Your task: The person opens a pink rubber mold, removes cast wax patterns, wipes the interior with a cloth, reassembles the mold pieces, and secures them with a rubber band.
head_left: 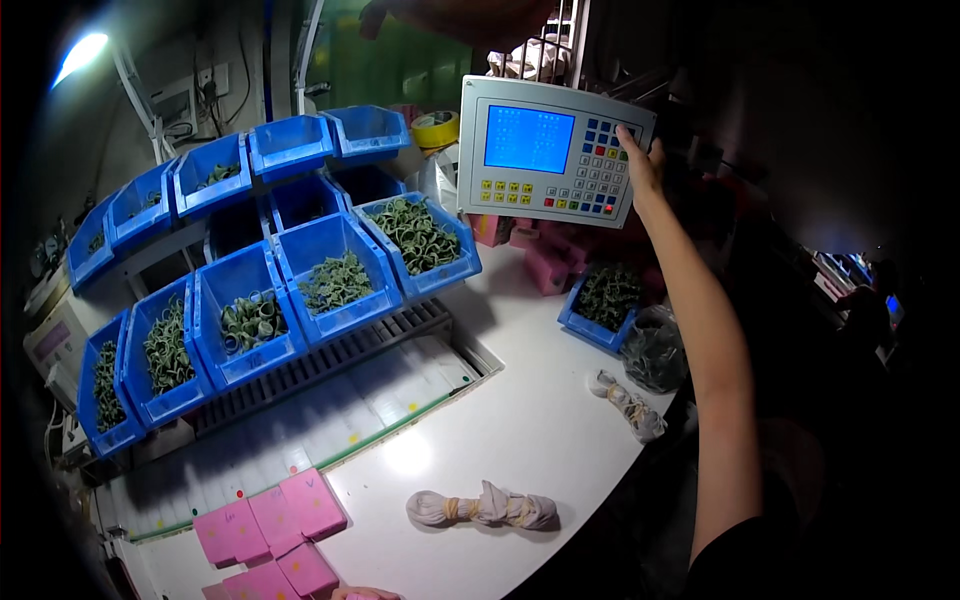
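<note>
My right hand [645, 168] reaches up to a grey control panel [545, 182] with a lit blue screen and coloured keys. Its index finger is stretched out onto the upper right of the keypad, and I see nothing held in it. Only a sliver of my left hand [366, 593] shows at the lower edge, close to several pink blocks [288, 515]; its fingers are mostly cut off. On the white table lies a bundle of pale cloth gloves [520, 510], tied round with a yellowish band, to the right of the blocks.
Blue bins [250, 350] stand in tiers at the left, several filled with small green-grey curled pieces. A smaller blue bin [600, 315] sits at the right beside a dark plastic bag [655, 350] and another cloth bundle [628, 405]. Yellow tape [435, 130] lies behind the bins.
</note>
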Motion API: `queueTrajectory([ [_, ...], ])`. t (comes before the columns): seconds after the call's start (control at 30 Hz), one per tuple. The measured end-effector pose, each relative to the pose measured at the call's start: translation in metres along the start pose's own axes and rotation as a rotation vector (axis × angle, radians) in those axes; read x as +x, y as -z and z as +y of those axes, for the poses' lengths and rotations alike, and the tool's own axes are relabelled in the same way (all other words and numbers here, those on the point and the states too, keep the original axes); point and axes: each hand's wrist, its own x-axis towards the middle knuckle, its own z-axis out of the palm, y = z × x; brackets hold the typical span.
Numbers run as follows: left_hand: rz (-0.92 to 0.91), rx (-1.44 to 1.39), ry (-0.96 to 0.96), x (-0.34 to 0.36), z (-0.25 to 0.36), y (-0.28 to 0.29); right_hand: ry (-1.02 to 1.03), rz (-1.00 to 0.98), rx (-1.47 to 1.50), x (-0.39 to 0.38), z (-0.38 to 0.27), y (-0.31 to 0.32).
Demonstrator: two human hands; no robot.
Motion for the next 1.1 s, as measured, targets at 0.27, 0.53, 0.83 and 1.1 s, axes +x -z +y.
queueTrajectory([
  [0.27, 0.013, -0.036, 0.020, -0.007, -0.014, 0.005, 0.174, 0.070, -0.011, -0.002, 0.021, -0.010],
  [0.53, 0.165, -0.324, 0.060, -0.023, -0.051, 0.011, 0.445, 0.011, -0.131, -0.022, 0.042, -0.015],
  [0.83, 0.105, -0.370, 0.119, -0.023, -0.044, 0.010, 0.129, -0.293, 0.122, -0.028, 0.047, 0.018],
  [1.1, 0.137, -0.295, 0.144, -0.014, -0.028, 0.004, 0.036, -0.397, 0.049, -0.036, 0.067, 0.048],
])
